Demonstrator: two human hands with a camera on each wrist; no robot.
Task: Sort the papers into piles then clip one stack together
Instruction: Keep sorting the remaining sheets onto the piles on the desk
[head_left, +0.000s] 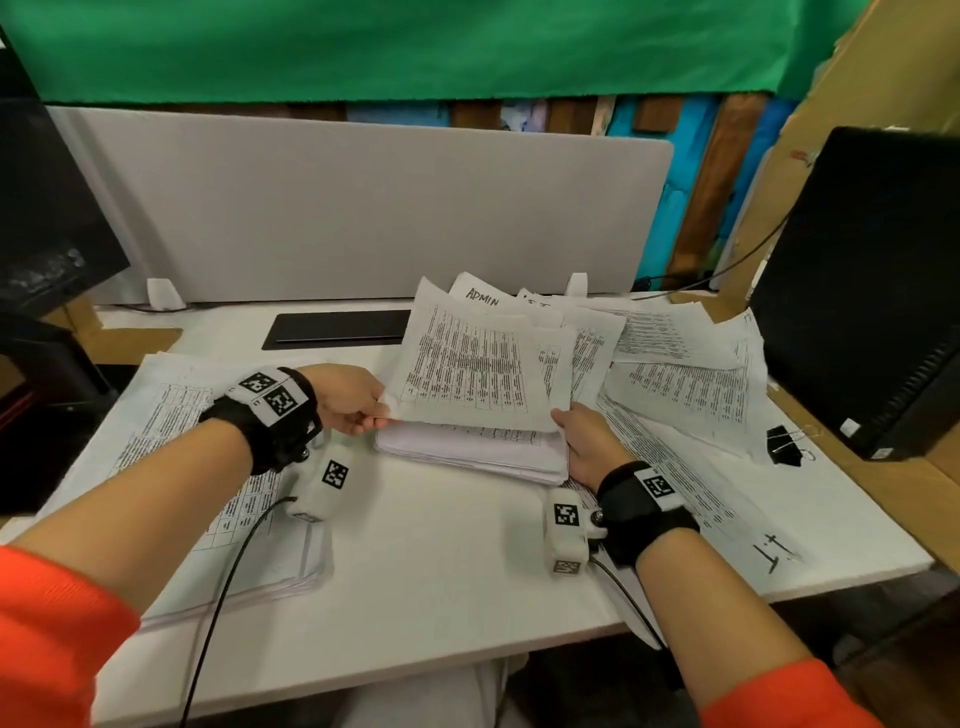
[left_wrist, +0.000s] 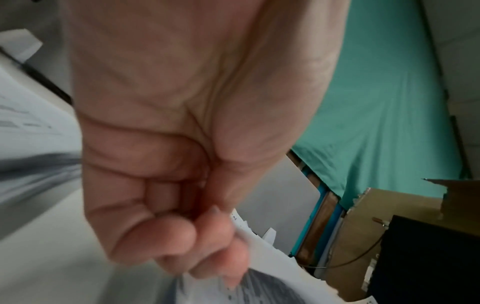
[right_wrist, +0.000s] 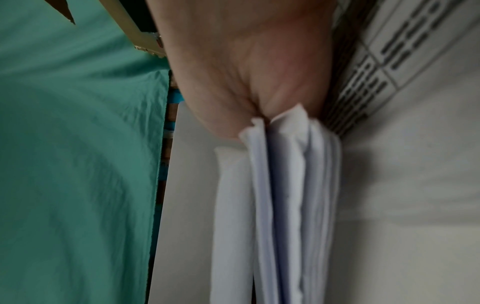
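I am lifting a printed sheet (head_left: 470, 364) just above the middle stack (head_left: 472, 449) on the white surface (head_left: 426, 545), my left hand (head_left: 348, 397) pinching its near-left corner, my right hand (head_left: 587, 441) gripping the stack's right corner. A binder clip (head_left: 784, 444) is lying well right of the stack.

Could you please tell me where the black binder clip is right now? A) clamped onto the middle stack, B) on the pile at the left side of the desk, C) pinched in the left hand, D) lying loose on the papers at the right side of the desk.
D: the black binder clip lies loose on the spread papers at the right, apart from both hands and the middle stack.
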